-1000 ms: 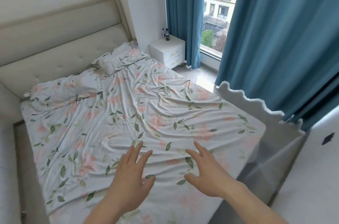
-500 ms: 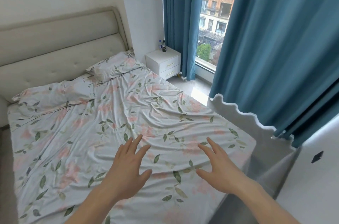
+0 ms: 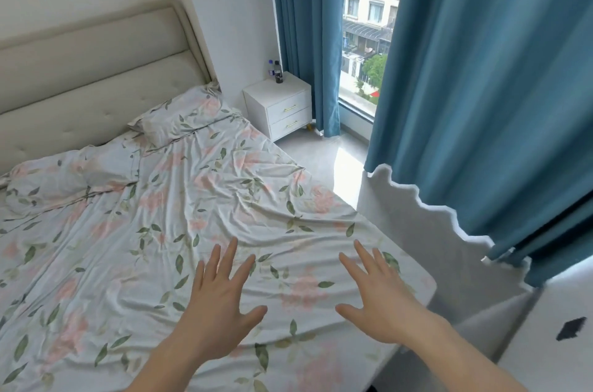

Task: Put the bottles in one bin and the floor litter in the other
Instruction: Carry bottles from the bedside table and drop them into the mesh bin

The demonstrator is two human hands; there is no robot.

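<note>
**Reaching Over the Bed: Both Hands Empty, Bottles on the Nightstand**

Spanning the left and centre of the head view, the bed [image 3: 96, 247] carries a wrinkled sheet printed with green leaves and pink flowers. A padded beige headboard [image 3: 90, 80] stands against the wall behind it. Two pillows in the same print lie at the head end: one pillow [image 3: 64, 179] far left, the second pillow [image 3: 186, 115] nearer the corner of the room.

The left hand [image 3: 218, 305] is held palm down above the sheet near the foot of the bed, fingers spread and extended, grasping nothing. Contact with the sheet cannot be determined.

Beyond the bed, a white nightstand [image 3: 282, 109] with two drawers stands in the corner, just beside the mattress edge. Two bottles rest upright on its top at the rear, touching or nearly touching: a clear bottle [image 3: 271, 67] with a blue label, and a dark bottle [image 3: 278, 72] in front of it.

The right hand [image 3: 382, 298] is held palm down over the right corner of the bed, fingers spread, grasping nothing.

Teal curtains [image 3: 481, 86] hang on both sides of a window [image 3: 369, 38], through which buildings and a tree are seen. A strip of pale floor [image 3: 324, 160] runs between bed and window; no litter can be made out on it. A white panel with a scalloped edge [image 3: 426, 231] stands at the right.
</note>
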